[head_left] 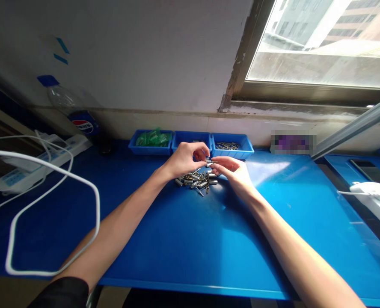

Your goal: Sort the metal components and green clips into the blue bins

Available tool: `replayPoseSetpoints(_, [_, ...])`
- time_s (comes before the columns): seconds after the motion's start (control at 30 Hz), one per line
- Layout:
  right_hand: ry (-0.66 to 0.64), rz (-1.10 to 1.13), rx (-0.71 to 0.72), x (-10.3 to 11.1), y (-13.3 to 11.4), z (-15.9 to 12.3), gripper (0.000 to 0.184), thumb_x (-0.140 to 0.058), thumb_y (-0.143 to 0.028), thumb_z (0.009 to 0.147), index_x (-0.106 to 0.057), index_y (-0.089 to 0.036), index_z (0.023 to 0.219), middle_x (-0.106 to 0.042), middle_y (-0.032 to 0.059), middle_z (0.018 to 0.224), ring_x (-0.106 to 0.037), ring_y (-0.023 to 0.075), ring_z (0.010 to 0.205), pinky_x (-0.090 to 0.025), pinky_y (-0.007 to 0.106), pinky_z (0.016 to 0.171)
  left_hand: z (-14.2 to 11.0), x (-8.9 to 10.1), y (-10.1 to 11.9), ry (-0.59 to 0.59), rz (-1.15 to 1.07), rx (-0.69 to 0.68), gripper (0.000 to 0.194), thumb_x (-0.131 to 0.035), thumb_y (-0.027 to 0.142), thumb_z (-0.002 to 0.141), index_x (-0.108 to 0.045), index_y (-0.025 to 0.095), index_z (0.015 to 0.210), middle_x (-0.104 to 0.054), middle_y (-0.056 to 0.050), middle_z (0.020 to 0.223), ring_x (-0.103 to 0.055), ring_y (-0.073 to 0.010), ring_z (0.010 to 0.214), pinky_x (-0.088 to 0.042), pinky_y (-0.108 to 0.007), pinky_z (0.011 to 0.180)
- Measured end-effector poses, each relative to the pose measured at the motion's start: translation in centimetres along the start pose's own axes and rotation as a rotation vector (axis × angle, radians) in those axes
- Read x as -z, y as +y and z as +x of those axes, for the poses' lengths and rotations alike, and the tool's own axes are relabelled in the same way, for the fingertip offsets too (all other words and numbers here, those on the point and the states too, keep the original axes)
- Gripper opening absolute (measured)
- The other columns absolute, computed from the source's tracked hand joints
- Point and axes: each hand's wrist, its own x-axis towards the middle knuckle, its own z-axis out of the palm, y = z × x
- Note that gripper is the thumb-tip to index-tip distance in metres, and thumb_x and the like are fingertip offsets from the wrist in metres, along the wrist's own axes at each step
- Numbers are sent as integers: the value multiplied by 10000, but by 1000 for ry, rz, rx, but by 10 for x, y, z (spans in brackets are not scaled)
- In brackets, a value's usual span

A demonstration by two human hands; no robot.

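My left hand pinches a small grey metal cylinder between thumb and fingers. Close against it, my right hand has its thumb and fingertips closed on a thin metal pin. The pin's end meets the cylinder; whether it sits inside cannot be made out. Just below both hands, a loose pile of metal parts lies on the blue table, mixing short silver cylinders with thin brass-coloured and silver pins.
Three blue bins stand along the wall: one with green plastic pieces, a middle bin partly hidden by my left hand, and one with thin pins. A cola bottle, white cable and power strip are left; a phone lies right.
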Motion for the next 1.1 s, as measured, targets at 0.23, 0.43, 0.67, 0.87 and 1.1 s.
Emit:
replayPoseSetpoints(0.23, [55,-21,41,4,7,3,315,-874,-454,799,-826,-224,1009,-797,35,822,-741,212,765,-601,392,821,-2,4,-6,-127,233,29,175,-735,149,808,-740,166,982,-771,-30,885,-730,-172,817,-539,-249,754])
replayPoseSetpoints(0.43, [178,55,137,8,10,6,477,-870,-443,811,-759,-264,1240,-764,97,1294,-762,296,1102,-575,506,1053,-5,6,-22,-307,389,93,183,-680,111,843,-759,178,993,-787,-53,970,-732,-196,891,-532,-259,811])
replayPoseSetpoints(0.67, [171,17,115,5,7,6,390,-843,-435,817,-763,-278,1166,-759,105,1290,-773,308,1021,-608,541,975,-6,1,-16,-351,455,101,226,-623,88,854,-718,176,1039,-754,-62,948,-697,-199,851,-484,-256,724])
replayPoseSetpoints(0.87, [152,-14,100,5,7,5,338,-812,-417,833,-762,-270,1133,-762,111,1267,-770,291,949,-615,533,936,-5,2,-11,-342,446,129,244,-588,52,836,-702,169,1017,-712,-39,862,-640,-168,752,-435,-244,651])
replayPoseSetpoints(1.1, [147,-24,91,6,7,5,324,-800,-412,828,-758,-271,1116,-769,102,1242,-761,277,919,-622,509,892,-5,1,-13,-271,482,103,312,-614,32,755,-725,168,1013,-703,-51,905,-634,-171,769,-451,-251,662])
